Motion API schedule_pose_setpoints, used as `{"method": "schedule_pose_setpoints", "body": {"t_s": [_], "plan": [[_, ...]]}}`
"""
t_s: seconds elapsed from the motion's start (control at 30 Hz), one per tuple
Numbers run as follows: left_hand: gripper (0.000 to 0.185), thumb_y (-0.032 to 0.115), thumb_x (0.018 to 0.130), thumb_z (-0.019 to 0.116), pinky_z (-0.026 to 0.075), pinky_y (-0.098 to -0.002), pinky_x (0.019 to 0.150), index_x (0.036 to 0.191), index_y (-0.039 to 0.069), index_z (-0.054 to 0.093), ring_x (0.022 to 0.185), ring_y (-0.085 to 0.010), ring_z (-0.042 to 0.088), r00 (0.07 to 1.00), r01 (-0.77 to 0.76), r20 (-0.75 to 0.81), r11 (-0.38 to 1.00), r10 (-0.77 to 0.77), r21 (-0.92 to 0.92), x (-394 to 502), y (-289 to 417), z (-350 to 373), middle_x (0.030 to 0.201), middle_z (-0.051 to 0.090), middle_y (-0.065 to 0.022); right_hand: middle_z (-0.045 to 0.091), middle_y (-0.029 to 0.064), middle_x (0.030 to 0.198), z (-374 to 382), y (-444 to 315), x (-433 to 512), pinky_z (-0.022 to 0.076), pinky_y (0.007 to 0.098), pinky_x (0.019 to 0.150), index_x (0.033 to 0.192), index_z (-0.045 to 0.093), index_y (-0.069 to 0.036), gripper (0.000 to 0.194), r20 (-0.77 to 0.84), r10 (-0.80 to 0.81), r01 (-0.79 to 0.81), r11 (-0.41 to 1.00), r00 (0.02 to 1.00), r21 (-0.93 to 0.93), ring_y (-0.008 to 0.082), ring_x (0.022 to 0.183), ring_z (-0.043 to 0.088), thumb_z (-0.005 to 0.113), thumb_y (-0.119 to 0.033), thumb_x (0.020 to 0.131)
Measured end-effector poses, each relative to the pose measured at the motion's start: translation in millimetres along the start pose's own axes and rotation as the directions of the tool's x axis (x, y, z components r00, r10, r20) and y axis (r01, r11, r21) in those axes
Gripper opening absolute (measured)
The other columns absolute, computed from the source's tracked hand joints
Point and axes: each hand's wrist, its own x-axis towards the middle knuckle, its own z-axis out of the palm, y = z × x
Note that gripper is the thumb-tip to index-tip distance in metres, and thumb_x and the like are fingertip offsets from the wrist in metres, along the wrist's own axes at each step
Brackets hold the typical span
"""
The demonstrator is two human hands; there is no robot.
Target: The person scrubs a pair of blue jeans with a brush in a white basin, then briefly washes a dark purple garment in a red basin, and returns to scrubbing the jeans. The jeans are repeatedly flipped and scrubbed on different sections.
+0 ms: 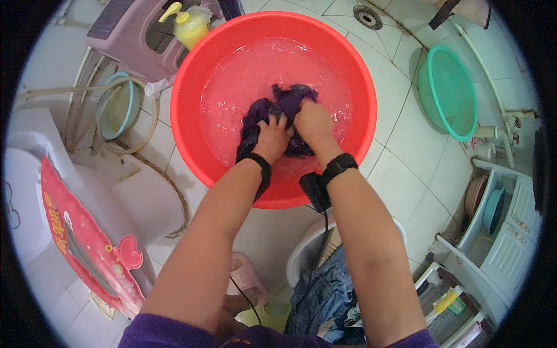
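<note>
A large red plastic basin holds water, with a wet dark purple garment bunched up in its middle. My left hand lies on the garment with its fingers spread and bent into the cloth; whether they grip it is unclear. Close beside it on the right, my right hand is closed on another part of the same cloth. Black bands circle both wrists, and a black device with a cable hangs at the right one. Parts of the garment are hidden under the hands.
A yellow pump bottle stands beside the basin by a mauve plastic stool. A green basin is at the right wall. Below the basin, a white tub holds denim clothes. A hose loops at left.
</note>
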Motion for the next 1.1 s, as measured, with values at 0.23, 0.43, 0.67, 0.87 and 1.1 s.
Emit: {"method": "schedule_pose_setpoints", "body": {"t_s": [0.23,0.43,0.67,0.87,1.1], "plan": [[0.056,0.038,0.071,0.072,0.031,-0.0622,0.098,0.121,0.017,0.058,0.121,-0.0366,0.044,0.946,0.322,0.095,0.872,-0.309,-0.369,-5.8,-40.9,-48.0,0.128,0.051,-0.0144,0.062,0.0183,0.108,34.5,14.6,-24.6,0.0497,0.0441,0.084,0.124,0.047,-0.009,0.048,0.229,-0.21,0.272,0.92,0.95,-0.283,0.0333,0.102,0.06,0.058,-0.015,0.078],[0.053,0.023,0.069,0.073,0.048,-0.0421,0.088,0.118,0.007,0.057,0.103,-0.0366,0.059,0.923,0.385,0.067,0.894,-0.38,-0.23,0.9,-59.3,-21.4,0.113,0.06,-0.0204,0.066,0.0168,0.097,32.1,1.0,-37.6,0.0517,0.0449,0.078,0.101,0.064,-0.006,0.026,0.221,-0.211,0.243,0.962,0.952,-0.126,0.0335,0.092,0.064,0.048,-0.012,0.082],[0.039,0.016,0.068,0.07,0.048,-0.0456,0.078,0.102,0.001,0.058,0.088,-0.0404,0.061,0.841,0.177,-0.44,0.928,-0.316,-0.328,-14.7,-42.6,-87.4,0.092,0.062,-0.0241,0.064,0.0202,0.086,-12.1,11.3,-56.3,0.0499,0.0495,0.071,0.087,0.066,-0.005,0.018,-0.303,-0.236,0.291,0.945,0.923,0.15,0.0401,0.08,0.062,0.056,-0.006,0.072],[0.036,0.02,0.074,0.07,0.046,-0.046,0.079,0.1,0.001,0.054,0.093,-0.041,0.057,0.855,-0.198,-0.518,0.941,0.029,-0.274,-54.8,-13.3,-84.6,0.094,0.059,-0.0249,0.061,0.0208,0.088,-20.2,33.5,-73.5,0.0499,0.0474,0.075,0.094,0.065,-0.005,0.022,-0.032,-0.168,0.171,0.964,0.985,0.203,0.0399,0.087,0.06,0.054,-0.009,0.075],[0.075,0.039,0.075,0.071,0.042,-0.0615,0.083,0.135,0.018,0.032,0.121,-0.0497,0.035,0.931,0.064,-0.321,0.945,-0.172,-0.322,-35.8,-13.5,-43.9,0.136,0.03,-0.0241,0.052,0.0158,0.125,-3.2,46.9,-86.6,0.0398,0.0499,0.095,0.117,0.059,-0.014,0.041,-0.14,-0.229,0.221,0.973,0.963,-0.067,0.0355,0.12,0.044,0.063,-0.023,0.078]]}}
